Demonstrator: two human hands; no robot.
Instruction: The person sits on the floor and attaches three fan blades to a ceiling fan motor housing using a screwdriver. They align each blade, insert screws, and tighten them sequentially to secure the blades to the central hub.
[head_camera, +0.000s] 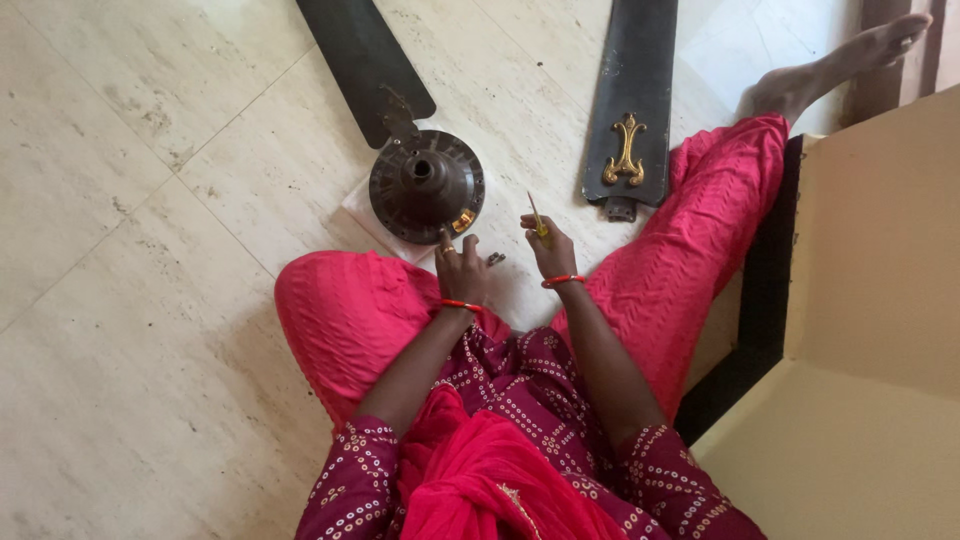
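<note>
The screwdriver (537, 217) stands nearly upright in the right hand (551, 250), its thin shaft pointing away from the person and a little to the left, long axis running up from the fist. It has a yellowish handle, mostly hidden by the closed fingers; the tip is too small to make out.

Just to its left, the left hand (461, 268) rests with fingertips touching the near rim of the fan motor housing (427, 185) (its grip looks loosely curled, holding nothing that can be seen). The housing is one round, dark brown dome with a central hub and a brass-coloured patch at its near edge, sitting on a white sheet (360, 210) on the floor (120, 250).

Two dark fan blades lie beyond: one (362, 60) joined to the housing, one (632, 100) apart to the right with a gold ornament. A small dark part (495, 259) lies between the hands. Each wrist wears one red bangle.
</note>
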